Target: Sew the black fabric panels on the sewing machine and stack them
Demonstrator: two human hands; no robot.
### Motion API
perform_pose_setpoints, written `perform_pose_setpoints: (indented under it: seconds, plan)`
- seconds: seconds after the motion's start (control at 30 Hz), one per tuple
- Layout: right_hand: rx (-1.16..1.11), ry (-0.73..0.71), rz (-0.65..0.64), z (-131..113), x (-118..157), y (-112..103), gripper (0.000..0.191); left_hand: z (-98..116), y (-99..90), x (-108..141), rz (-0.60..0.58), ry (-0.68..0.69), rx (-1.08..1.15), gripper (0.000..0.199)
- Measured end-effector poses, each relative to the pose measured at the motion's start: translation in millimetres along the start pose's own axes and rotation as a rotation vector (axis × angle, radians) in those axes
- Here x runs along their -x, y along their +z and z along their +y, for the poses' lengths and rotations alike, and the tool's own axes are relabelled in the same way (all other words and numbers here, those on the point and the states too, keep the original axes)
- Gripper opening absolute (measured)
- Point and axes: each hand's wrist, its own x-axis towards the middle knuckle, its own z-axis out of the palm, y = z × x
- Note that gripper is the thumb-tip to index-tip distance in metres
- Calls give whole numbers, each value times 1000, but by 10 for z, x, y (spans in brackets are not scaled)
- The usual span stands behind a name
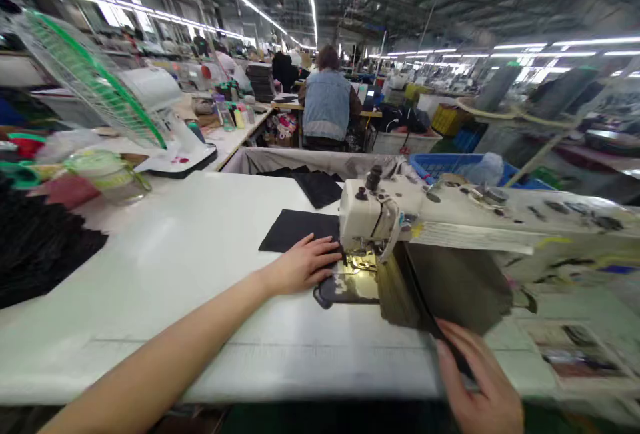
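My left hand (303,265) lies with its fingers spread, the fingertips at the edge of a black fabric piece (295,229) beside the sewing machine's needle area. The white sewing machine (365,211) has a lit metal plate (357,281) under its head. My right hand (477,381) pinches the near edge of a dark fabric stack (457,284) between thumb and fingers, right of the needle. This stack leans under the machine's arm. Another black piece (319,187) hangs over the table's back edge.
A white table (165,254) carries the machine. Black fabric (45,247) is piled at the left, near a fan (150,91) and a lidded jar (113,177). Behind stand a blue basket (450,164) and a seated person (327,104).
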Motion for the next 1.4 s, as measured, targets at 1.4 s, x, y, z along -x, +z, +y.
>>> perform_pose_setpoints:
  seconds: [1.4]
  plan:
    - [-401, 530, -414, -179, 34, -100, 17, 1565, 359, -595, 124, -460, 1104, 27]
